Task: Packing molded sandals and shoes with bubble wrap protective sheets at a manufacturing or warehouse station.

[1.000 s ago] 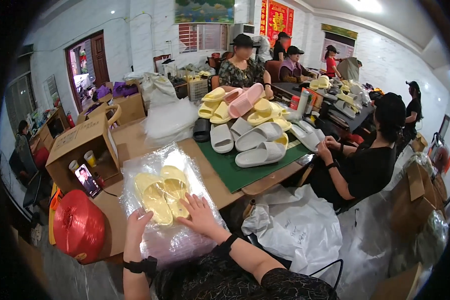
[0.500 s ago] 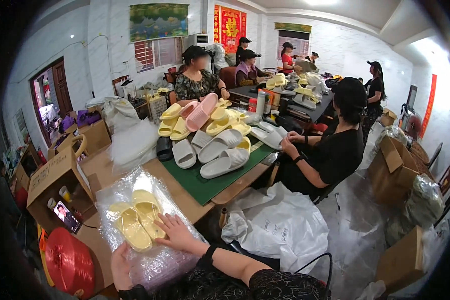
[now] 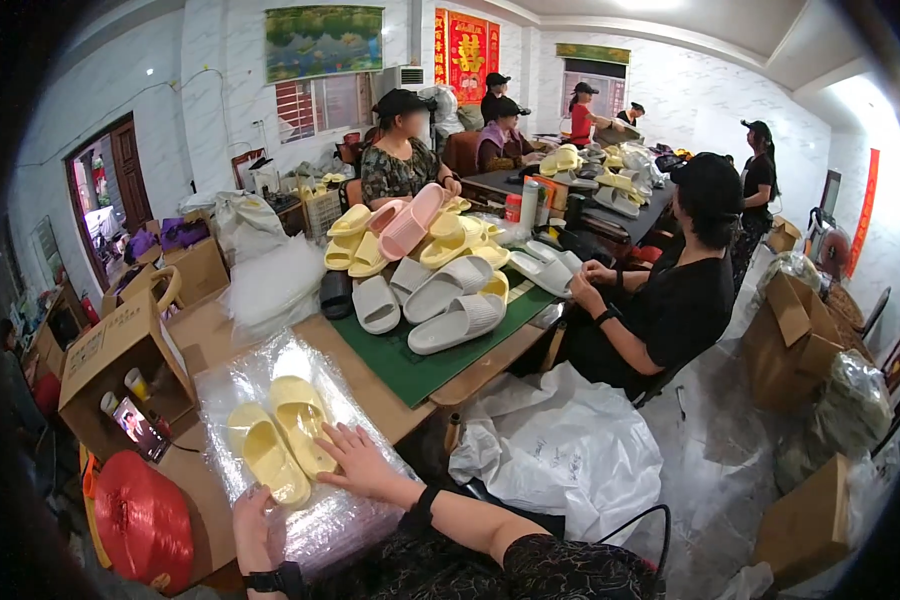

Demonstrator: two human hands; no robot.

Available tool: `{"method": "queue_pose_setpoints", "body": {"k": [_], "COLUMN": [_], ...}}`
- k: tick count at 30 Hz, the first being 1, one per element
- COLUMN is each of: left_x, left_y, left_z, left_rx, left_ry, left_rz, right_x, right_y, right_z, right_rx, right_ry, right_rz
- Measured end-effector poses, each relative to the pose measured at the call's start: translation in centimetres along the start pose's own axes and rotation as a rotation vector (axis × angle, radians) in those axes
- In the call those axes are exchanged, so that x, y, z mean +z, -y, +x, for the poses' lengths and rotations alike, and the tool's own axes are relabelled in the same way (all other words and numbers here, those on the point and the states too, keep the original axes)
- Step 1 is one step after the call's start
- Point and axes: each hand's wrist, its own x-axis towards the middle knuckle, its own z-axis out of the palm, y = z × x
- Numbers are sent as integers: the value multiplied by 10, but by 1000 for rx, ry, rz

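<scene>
Grip: right hand (image 3: 355, 462) flat, fingers spread, palm down on the clear bag (image 3: 300, 450), fingertips touching the nearer edge of the right yellow slipper (image 3: 302, 422); nothing pinched. Left hand (image 3: 250, 528) at the bag's near edge, fingers curled over the film; whether it clamps the film cannot be told.

Pose: right forearm enters from the lower right, wrist banded in black, elbow bent. Left wrist comes up from the lower edge, a dark watch strap on it.

Slippers: a pair, pale yellow, moulded foam, thick-soled, smooth, open-toed; the left slipper (image 3: 262, 458) lies just beside its mate, both inside the bag, soles down, toes pointing away.

Bag: crinkled glossy plastic, spread on a wooden table (image 3: 370, 375) directly before the person.

Around: red round bag (image 3: 142, 520) at the left; open cardboard box (image 3: 110, 365) beyond it; green mat (image 3: 425, 365) farther along the table, carrying a heap of white, yellow and pink slippers (image 3: 420, 270). White plastic sack (image 3: 560, 450) on the floor to the right. Seated worker in black (image 3: 675, 290) at the mat's far side.
</scene>
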Motion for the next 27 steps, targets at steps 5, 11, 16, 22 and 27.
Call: {"method": "queue_pose_setpoints", "body": {"k": [5,11,16,22,27], "left_x": [8,17,28,-23,-27], "left_y": [-9,-20,-31,1,-6], "left_z": [-18,-53,-52,-3,-13], "left_rx": [74,71,172,21,-2], "left_ry": [-18,-131,-47,89,74], "left_rz": [-17,71,194,-84,-85], "right_x": [-8,-43,-36,-35,-46], "right_y": [-2,8,-26,-17,5], "right_z": [6,18,18,23,33], "right_rx": [-1,19,56,359,470], "right_ry": [108,55,-307,-110,86], "right_rz": [119,389,446,844,1108]}}
